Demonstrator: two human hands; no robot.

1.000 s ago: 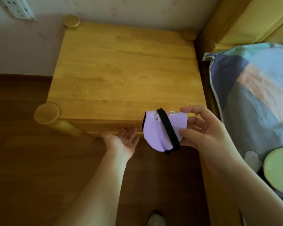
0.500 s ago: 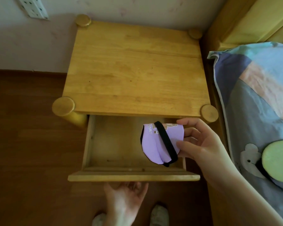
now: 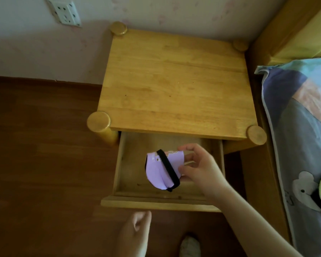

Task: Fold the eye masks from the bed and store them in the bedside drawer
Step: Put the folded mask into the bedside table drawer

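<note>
One head-worn camera looks steeply down and forward from above the bedside table (image 3: 174, 86), close enough that its top and the open drawer (image 3: 161, 203) fill the middle. The wall (image 3: 26, 43) crosses the top edge, the floor (image 3: 35, 164) the left, the bed (image 3: 304, 127) the right.

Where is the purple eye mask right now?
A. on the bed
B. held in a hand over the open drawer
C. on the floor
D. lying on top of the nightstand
B: the right hand pinches the folded purple eye mask above the open drawer, not yet let go.
</note>
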